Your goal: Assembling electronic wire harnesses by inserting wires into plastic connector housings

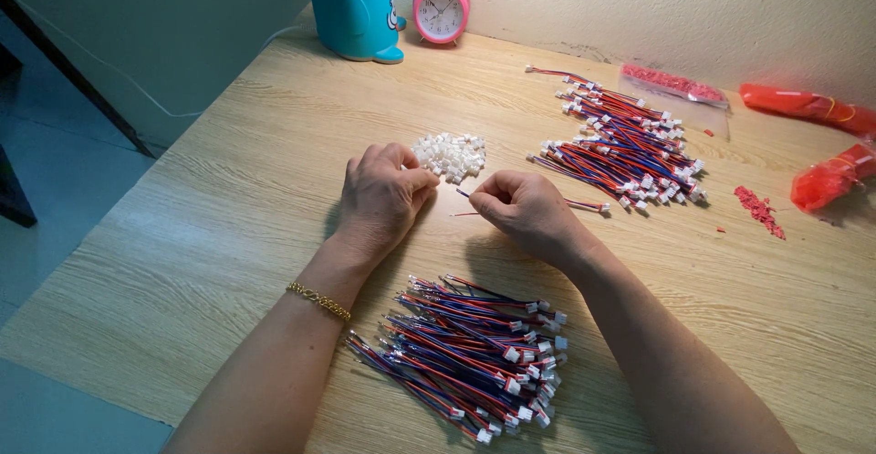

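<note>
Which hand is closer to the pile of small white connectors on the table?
Left. The left hand lies just beside the white connectors, at their near-left edge. The right hand sits a little further, below and right, pinching a wire.

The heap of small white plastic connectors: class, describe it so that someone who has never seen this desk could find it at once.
Start at the wooden table and find the person's two hands, left hand and right hand, near its middle. Just beyond the fingertips lies the heap of white connectors. Unlike the red and blue wire bundles beside it, it is all white, loose and wireless.
</note>
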